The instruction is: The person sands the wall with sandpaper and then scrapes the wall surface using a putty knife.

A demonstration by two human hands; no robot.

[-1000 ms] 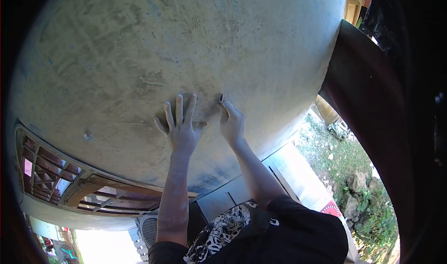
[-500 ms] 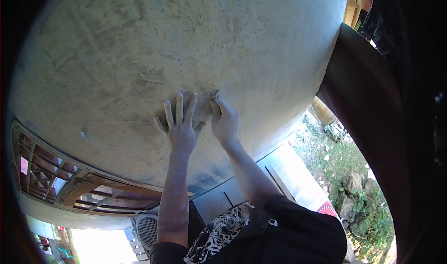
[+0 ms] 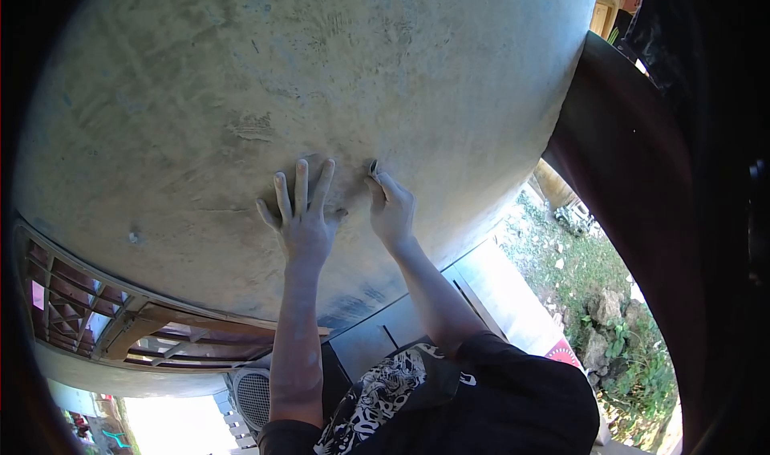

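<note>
My left hand (image 3: 306, 230) lies with its fingers spread on a large, curved, grey-beige wall (image 3: 321, 78), holding nothing. Just to its right, my right hand (image 3: 393, 210) pinches a small folded piece of dark sheet (image 3: 372, 168) between thumb and fingers, against the same surface. Pale dust covers both hands. Around them the surface looks scuffed, with darker patches and bluish specks. What the folded sheet is made of is too small to tell.
A brown lattice frame (image 3: 180, 343) runs along the lower left. Below is a round grey mesh object (image 3: 253, 399). At the right are a dark curved panel (image 3: 626, 158), rocks (image 3: 601, 335) and green plants (image 3: 642, 383). A small pale knob (image 3: 134, 237) sits on the wall's left part.
The view has shifted slightly. My left hand appears a little further left, still spread on the surface. My right hand, still pinching the folded piece, sits slightly further from it.
</note>
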